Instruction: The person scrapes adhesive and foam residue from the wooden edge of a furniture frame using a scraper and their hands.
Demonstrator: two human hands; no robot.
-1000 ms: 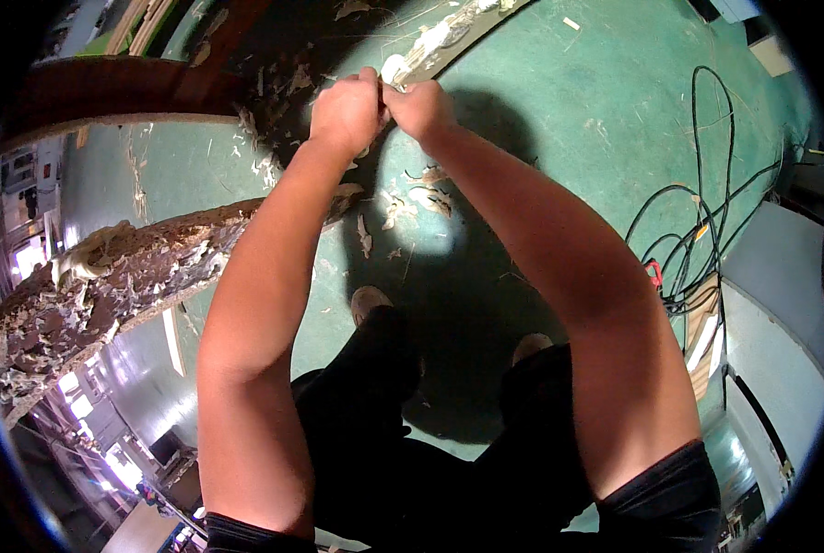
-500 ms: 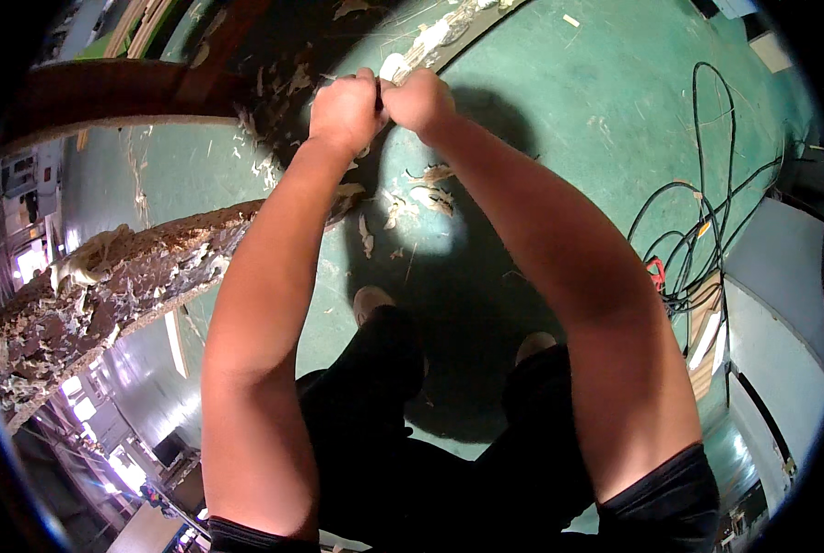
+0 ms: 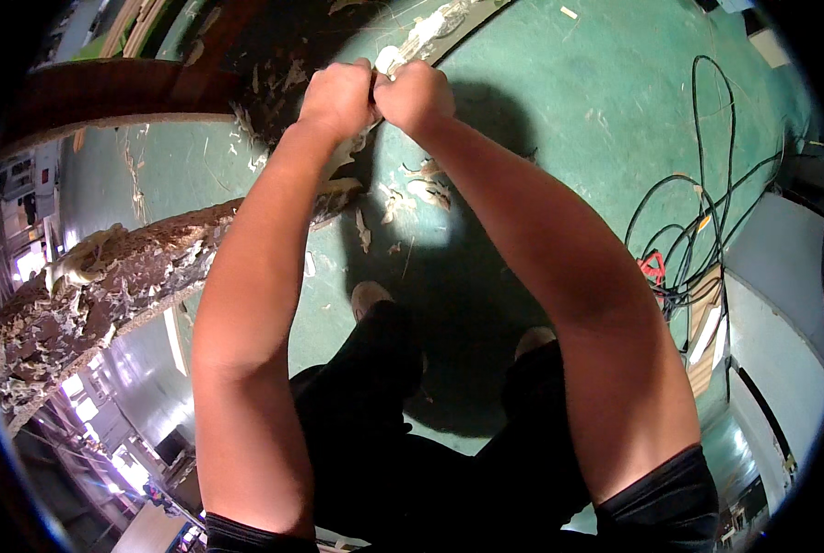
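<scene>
Side by side at the top middle, my left hand (image 3: 336, 100) and my right hand (image 3: 416, 96) are both closed, their thumb sides almost touching. A small dark bit shows between them; what they grip is hidden by the fingers. They are at the edge of a dark brown board structure (image 3: 274, 41) smeared with pale, dried foam-like residue. Just beyond them, lumpy whitish residue (image 3: 440, 26) runs along a narrow strip of that structure. Below the hands, torn pale scraps (image 3: 430, 192) lie on the green floor.
A brown beam (image 3: 108, 286) crusted with flaky residue crosses the left side. Black cables (image 3: 679, 249) lie coiled at right, with a red piece (image 3: 652, 267) among them. Beside these stands a pale grey panel (image 3: 781, 249). My feet are on the green floor (image 3: 578, 138).
Both closed hands have shifted slightly up and to the left, staying together. My left forearm has swung a little left, uncovering more of the beam's end.
</scene>
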